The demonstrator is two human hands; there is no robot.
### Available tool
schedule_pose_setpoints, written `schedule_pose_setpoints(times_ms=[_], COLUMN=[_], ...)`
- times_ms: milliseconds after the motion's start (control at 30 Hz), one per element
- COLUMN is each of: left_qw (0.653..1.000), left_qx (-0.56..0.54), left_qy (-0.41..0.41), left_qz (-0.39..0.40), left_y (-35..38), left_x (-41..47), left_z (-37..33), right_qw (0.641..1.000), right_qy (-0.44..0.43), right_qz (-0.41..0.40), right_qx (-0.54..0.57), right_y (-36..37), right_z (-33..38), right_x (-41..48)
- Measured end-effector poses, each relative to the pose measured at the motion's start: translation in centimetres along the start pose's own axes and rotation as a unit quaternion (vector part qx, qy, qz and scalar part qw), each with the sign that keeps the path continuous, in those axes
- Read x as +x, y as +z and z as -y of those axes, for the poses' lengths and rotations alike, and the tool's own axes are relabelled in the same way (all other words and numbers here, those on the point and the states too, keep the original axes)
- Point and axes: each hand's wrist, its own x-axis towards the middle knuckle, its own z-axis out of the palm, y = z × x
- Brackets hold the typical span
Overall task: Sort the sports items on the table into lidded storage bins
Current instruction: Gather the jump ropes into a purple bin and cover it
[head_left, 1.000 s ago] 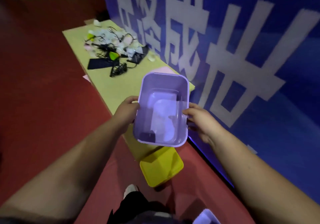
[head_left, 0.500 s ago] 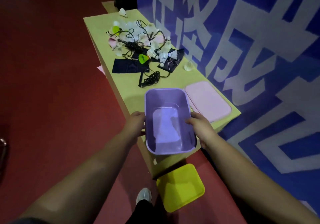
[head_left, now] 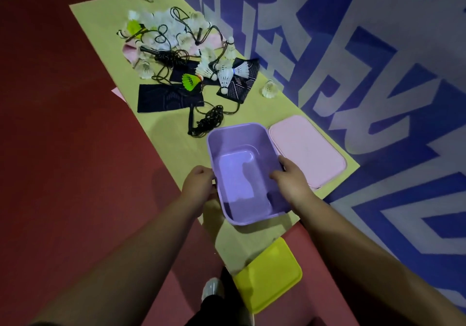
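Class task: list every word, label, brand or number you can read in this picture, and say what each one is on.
Blue wall: large white characters, cut off by the frame; unreadable.
Nearer green shuttlecock: dark marks, too small to read.
Purple bin, pink lid: no text shows.
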Motion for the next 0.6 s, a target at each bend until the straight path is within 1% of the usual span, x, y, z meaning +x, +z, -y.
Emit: schedule_pose_setpoints(times_ms=[67, 167, 233, 400, 500, 600], left_qw=[1.0, 0.995, 0.993, 0.987, 0.981, 0.978], left_qx=[0.017, 0.061, 0.063, 0.004, -0.03, -0.043], left_qy=[0.006, 0.049, 0.077, 0.143, 0.176, 0.191], left_qz=[-0.005, -0.055, -0.067, -0.072, -0.075, -0.069], left_y=[0.0, -0.4, -0.8, -2.7, -4.6, -6.6], left_x=[-0.2, -1.4, -3.0, -7.8, -9.9, -11.2], left_z=[-0.2, -1.1, -2.1, -4.8, -6.3, -7.9], right_qw=[0.999, 0.994, 0.993, 0.985, 0.983, 0.977], right_qy=[-0.016, -0.07, -0.087, -0.166, -0.173, -0.166], right_qz=[-0.009, -0.025, -0.018, 0.017, 0.067, 0.12], right_qx=[-0.028, -0.085, -0.083, -0.052, 0.01, 0.066], right_y=[0.0, 0.2, 0.5, 2.1, 3.4, 4.6], right_z=[0.1, 0.3, 1.6, 6.2, 8.8, 10.8], right_x=[-0.1, -0.7, -1.9, -4.7, -6.5, -7.8])
